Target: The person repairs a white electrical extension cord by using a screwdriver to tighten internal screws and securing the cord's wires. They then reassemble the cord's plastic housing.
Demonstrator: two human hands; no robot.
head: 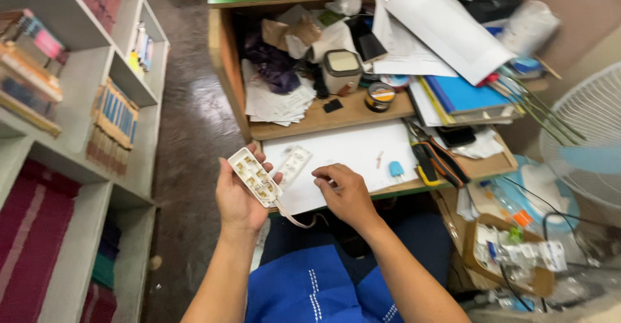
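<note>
The left hand (pixel 238 200) holds an opened power strip (pixel 253 176) left of the right hand (pixel 346 195), which rests on a paper sheet (pixel 346 151) on the desk (pixel 498 162). Pliers (pixel 435 158) lie right of the sheet; a bookshelf (pixel 77 135) stands far left.

It was a cramped home workspace, part study and part repair corner. A small wooden desk (pixel 336 119) stood at its centre, heaped with loose papers (pixel 440 32), folders and a tape roll (pixel 379 95), with pliers (pixel 435 160) on its lower shelf. Left of the desk stood a white bookshelf (pixel 77 135) full of books; right of it, a white fan (pixel 592 142).
</note>
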